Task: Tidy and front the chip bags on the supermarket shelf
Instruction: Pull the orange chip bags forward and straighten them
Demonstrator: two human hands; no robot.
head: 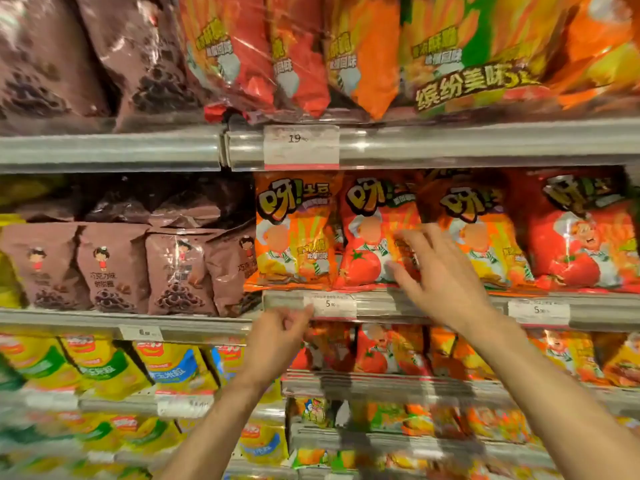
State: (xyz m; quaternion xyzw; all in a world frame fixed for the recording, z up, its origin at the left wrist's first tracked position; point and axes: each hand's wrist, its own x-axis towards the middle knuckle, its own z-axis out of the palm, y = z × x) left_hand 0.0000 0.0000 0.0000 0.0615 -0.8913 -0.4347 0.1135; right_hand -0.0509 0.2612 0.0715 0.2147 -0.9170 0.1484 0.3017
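Orange and red chip bags stand in a row on the middle shelf: an orange bag [294,230] at the left, a red tomato bag [370,237] beside it, another orange bag [481,233] and a red bag [581,233] further right. My right hand [440,271] is spread open in front of the row, its fingertips touching the tomato bag's right edge. My left hand [277,334] hangs lower, fingers loosely curled, just under the shelf rail [377,303] by the 5.90 price tag [330,304]. It holds nothing.
Brown chocolate snack bags [114,268] fill the shelf to the left. Large multipacks [460,53] sit on the shelf above, behind a 19.90 tag [300,145]. Yellow bags [104,368] and more red bags [381,351] line the shelves below.
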